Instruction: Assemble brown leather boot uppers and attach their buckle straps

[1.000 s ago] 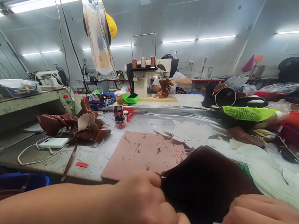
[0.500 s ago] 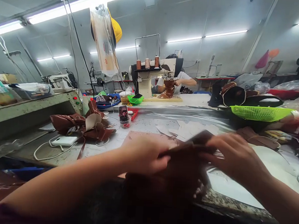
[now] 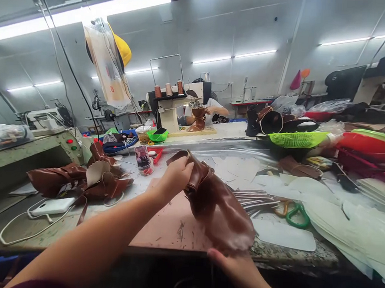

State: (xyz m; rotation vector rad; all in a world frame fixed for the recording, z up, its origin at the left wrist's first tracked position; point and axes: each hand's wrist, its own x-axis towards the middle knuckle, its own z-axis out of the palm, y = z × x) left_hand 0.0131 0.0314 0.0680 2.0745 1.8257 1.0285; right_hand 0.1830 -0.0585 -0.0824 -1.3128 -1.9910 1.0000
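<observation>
My left hand (image 3: 174,177) is closed on the upper end of a brown leather boot upper (image 3: 215,204), lifted above the pink cutting mat (image 3: 174,223). At the table's front edge my right hand (image 3: 237,264) grips the lower, wider end of the same piece. The leather hangs stretched between the two hands, shiny side up. To the left lies a pile of similar brown leather pieces (image 3: 79,178).
White paper patterns (image 3: 335,205) and green-handled scissors (image 3: 294,213) lie to the right. A green basket (image 3: 295,138), red trays (image 3: 368,150), a phone on a jar (image 3: 142,157) and a white power bank (image 3: 51,206) with cable are around. A person sits at a sewing machine (image 3: 175,106) behind.
The leather piece went from my lap up over the table and unfolded. My left hand rose with its top end; my right hand dropped to its lower end at the table edge.
</observation>
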